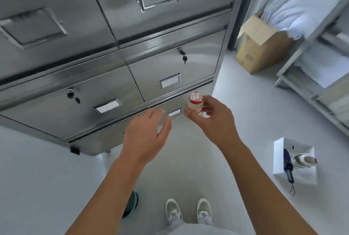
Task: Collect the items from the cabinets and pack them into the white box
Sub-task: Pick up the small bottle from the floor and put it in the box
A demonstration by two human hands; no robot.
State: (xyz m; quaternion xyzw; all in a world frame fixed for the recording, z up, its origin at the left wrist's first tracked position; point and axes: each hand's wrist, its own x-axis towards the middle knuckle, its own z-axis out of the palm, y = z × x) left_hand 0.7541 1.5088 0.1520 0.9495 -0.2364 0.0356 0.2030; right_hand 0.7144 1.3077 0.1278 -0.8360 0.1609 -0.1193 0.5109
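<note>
Bare forearms reach out over pale shoes. Left hand hangs with fingers loosely curled, holding nothing I can make out, just before the lowest drawer of the steel cabinet. Right hand pinches a small red-capped bottle, thumb and fingers narrowed round its body. To pack it well, keep it upright, swing right and down to the white box on the floor, and set it beside the umbrella inside.
</note>
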